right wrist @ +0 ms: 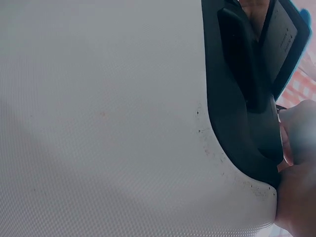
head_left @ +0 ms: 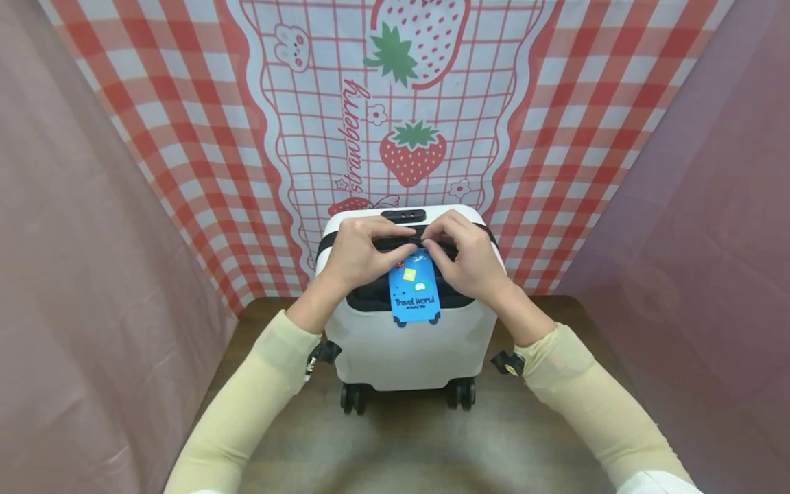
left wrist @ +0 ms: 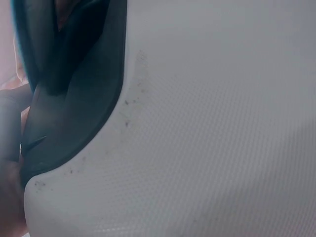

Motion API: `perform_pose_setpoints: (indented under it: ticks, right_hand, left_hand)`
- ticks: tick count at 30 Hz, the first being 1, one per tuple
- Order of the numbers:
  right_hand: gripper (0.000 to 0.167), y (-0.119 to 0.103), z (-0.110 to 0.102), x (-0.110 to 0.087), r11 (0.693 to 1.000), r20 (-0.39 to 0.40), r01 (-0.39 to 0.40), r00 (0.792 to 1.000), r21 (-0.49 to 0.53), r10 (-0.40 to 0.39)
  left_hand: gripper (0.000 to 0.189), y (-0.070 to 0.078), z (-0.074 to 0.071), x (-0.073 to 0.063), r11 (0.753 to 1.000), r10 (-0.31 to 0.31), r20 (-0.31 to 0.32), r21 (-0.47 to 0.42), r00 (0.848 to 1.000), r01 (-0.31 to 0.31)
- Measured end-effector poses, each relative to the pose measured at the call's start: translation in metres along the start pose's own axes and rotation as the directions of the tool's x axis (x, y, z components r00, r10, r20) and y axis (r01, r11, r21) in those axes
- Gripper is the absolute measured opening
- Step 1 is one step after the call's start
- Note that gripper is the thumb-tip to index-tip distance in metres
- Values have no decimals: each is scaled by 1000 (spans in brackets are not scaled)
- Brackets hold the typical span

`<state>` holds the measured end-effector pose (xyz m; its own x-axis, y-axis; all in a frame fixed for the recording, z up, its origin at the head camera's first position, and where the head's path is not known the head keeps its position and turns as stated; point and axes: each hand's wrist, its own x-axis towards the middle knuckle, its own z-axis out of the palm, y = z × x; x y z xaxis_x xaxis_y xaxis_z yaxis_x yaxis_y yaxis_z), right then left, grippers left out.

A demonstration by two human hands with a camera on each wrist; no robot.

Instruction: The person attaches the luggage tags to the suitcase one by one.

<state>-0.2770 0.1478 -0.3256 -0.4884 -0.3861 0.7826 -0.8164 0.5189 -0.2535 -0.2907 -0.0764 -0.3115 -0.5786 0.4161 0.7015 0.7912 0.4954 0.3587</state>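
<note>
A white suitcase (head_left: pixel 407 357) with a black handle recess stands upright on the table. A blue luggage tag (head_left: pixel 415 295) printed "Travel World" hangs over its black panel, near the top. My left hand (head_left: pixel 361 254) and right hand (head_left: pixel 467 257) meet just above the tag, thumbs and fingertips pinching its dark strap at the handle; the strap is mostly hidden by the fingers. In the right wrist view the back of the luggage tag (right wrist: pixel 285 42) shows a pale label beside the black handle (right wrist: pixel 239 54). The left wrist view shows the suitcase's textured white shell (left wrist: pixel 212 123) close up.
The suitcase rests on black wheels (head_left: pixel 353 398) on a brown table (head_left: pixel 278 432). A black lock (head_left: pixel 403 216) sits at its top edge. Behind hangs a red-and-white strawberry cloth (head_left: pixel 413 154); pink curtains (head_left: pixel 80 274) flank both sides.
</note>
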Motion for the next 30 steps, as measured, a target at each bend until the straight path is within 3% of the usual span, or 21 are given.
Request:
perform_pose_setpoints:
  ticks: [11, 22, 30]
  right_hand:
    - [13, -1, -1, 1, 999, 30, -22, 999, 41, 21]
    - [10, -1, -3, -1, 994, 26, -53, 998, 92, 51]
    - [8, -1, -2, -2, 992, 67, -42, 997, 115, 35]
  left_hand:
    - [26, 5, -2, 1, 1000, -20, -14, 20, 1000, 20]
    - [23, 10, 5, 2, 998, -54, -29, 40, 998, 56]
    - [19, 11, 6, 2, 997, -70, -35, 23, 997, 71]
